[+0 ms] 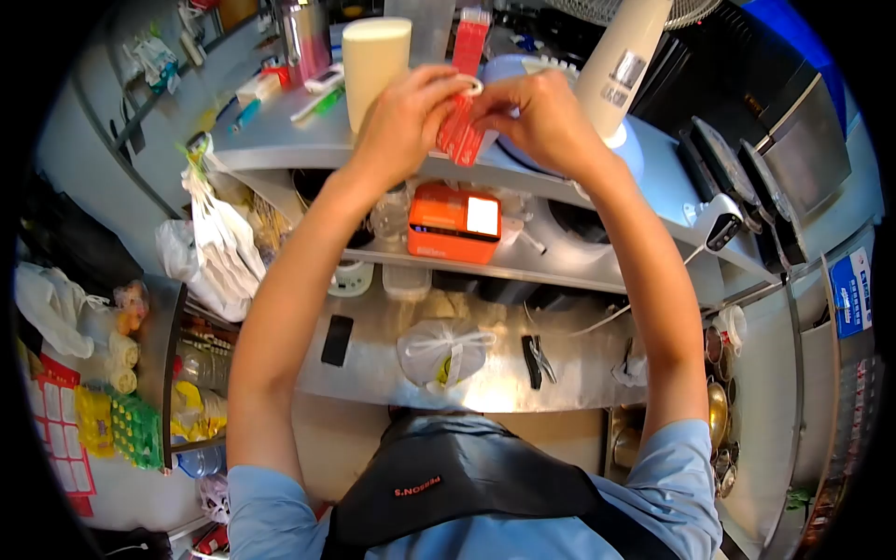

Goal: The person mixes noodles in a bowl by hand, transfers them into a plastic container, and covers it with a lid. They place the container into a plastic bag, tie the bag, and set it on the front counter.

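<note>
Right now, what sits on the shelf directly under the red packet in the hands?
Under the red packet held by the left hand and right hand sits an orange box; the hands hide the packet's middle.

I'm seeing a glossy red plastic packet (462, 131) between my fingers; beneath my grip, brushed metal shelves (280, 149) are gleaming, and a smooth orange plastic box (439, 229) is shining.

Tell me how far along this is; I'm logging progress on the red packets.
Done: nothing finished shows. In hand: the left hand and right hand both grip a red packet strip above the top shelf. Left: more red packets stand behind, untouched.
</note>
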Demonstrator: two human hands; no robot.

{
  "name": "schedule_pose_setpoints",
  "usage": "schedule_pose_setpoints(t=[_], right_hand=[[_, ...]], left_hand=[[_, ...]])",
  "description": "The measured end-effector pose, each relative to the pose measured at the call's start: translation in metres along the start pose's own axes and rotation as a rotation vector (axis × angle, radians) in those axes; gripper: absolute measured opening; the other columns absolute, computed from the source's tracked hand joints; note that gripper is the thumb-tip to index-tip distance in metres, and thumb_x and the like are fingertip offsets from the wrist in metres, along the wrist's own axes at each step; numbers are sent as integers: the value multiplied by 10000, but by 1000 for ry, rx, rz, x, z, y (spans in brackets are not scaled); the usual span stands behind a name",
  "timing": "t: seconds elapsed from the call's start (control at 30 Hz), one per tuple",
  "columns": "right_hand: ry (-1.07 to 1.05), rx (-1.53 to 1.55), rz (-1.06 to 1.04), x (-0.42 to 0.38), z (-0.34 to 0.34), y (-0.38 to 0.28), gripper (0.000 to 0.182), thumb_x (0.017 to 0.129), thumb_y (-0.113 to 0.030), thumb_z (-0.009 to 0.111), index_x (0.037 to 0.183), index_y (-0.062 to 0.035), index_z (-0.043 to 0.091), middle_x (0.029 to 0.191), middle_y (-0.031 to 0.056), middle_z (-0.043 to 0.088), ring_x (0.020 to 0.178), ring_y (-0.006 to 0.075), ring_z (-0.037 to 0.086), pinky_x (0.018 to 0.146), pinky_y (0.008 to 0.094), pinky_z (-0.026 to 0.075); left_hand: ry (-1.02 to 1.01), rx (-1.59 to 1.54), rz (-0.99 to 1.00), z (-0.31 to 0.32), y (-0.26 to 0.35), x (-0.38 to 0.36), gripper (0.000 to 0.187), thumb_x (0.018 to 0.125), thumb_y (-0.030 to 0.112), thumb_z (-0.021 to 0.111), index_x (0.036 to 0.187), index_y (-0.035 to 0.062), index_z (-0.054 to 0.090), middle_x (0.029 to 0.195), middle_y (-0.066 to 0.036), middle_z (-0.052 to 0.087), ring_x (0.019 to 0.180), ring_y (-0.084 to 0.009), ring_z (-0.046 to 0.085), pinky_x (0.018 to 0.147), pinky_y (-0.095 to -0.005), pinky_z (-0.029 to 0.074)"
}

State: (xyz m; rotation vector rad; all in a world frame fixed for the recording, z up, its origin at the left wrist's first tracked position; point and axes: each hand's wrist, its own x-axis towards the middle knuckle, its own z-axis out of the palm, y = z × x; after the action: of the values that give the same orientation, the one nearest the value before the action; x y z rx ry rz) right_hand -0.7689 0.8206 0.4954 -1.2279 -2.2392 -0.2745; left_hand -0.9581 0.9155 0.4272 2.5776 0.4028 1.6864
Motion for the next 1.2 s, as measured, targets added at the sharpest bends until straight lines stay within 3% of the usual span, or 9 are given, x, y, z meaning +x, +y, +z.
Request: schedule_pose_setpoints(t=[0.17, 0.23, 0.33, 0.43, 0.67, 0.8, 0.9, 1.0, 1.2], right_hand=[[303, -417, -416, -50, 25, -72, 72, 766, -132, 675, 772, -63, 696, 993, 113, 669, 988, 319, 671, 840, 445, 528], [12, 107, -330, -108, 61, -108, 60, 756, -115, 705, 778, -60, 696, 1086, 113, 669, 1042, 318, 649, 909, 455, 520], [-108, 600, 243, -199, 141, -92, 78, 786, -58, 761, 845, -49, 710, 1219, 103, 667, 1096, 269, 638, 958, 407, 495], [66, 1201, 1055, -307, 234, -20, 67, 877, -50, 771, 930, -30, 736, 1302, 66, 650, 1127, 185, 622, 955, 353, 477], [204, 1522, 1429, -398, 306, -26, 134, 863, -89, 794, 962, -40, 719, 881, 67, 722, 776, 179, 690, 755, 279, 536], [169, 1543, 1338, -368, 278, -25, 138, 878, -91, 783, 978, -29, 710, 919, 79, 720, 818, 185, 687, 766, 293, 542], [144, 1598, 1295, -306, 259, -39, 151, 882, -85, 772, 996, -15, 702, 940, 84, 716, 859, 192, 686, 766, 308, 544], [125, 1744, 1332, -249, 263, -51, 159, 886, -71, 757, 1019, -9, 694, 971, 98, 715, 899, 199, 687, 783, 314, 553], [164, 1698, 1252, -256, 281, -47, 168, 902, -74, 753, 1033, -50, 650, 949, 69, 731, 928, 171, 714, 765, 297, 543]], left_hand=[[41, -86, 24, 3, 6, 1, 226, 890, 37, 632, 1093, 19, 730, 1105, -164, 695, 1027, -358, 674, 909, -397, 542], [35, -88, -4, 3, 5, -4, 206, 906, 30, 628, 1085, 7, 729, 1099, -164, 695, 1023, -355, 677, 915, -395, 541], [99, -58, -18, 5, 13, -21, 467, 917, -31, 572, 1378, 41, 585, 1356, -219, 574, 1173, -397, 610, 931, -388, 563], [302, 149, -143, -2, 38, -73, 174, 944, 6, 631, 1101, 20, 702, 1043, -115, 698, 866, -240, 691, 769, -313, 552], [-771, -141, -989, 109, 39, -456, 537, 852, 207, 790, 1325, 22, 614, 1166, -205, 705, 1093, -311, 679, 937, -400, 550], [-512, -590, -1602, 100, 59, -481, 564, 835, 159, 817, 1326, -6, 594, 1044, -149, 744, 984, -206, 710, 867, -338, 561], [-155, -849, -1584, 93, 99, -384, 440, 844, 175, 799, 1237, 25, 670, 947, -81, 745, 842, -186, 682, 796, -335, 551], [-242, -424, -1122, 120, 114, -352, 396, 832, 118, 774, 1196, 19, 655, 873, -119, 737, 770, -242, 729, 694, -368, 564], [-495, -6, -1003, 127, 72, -363, 248, 783, 108, 737, 1013, 26, 690, 805, -209, 699, 758, -419, 688, 684, -485, 542]])
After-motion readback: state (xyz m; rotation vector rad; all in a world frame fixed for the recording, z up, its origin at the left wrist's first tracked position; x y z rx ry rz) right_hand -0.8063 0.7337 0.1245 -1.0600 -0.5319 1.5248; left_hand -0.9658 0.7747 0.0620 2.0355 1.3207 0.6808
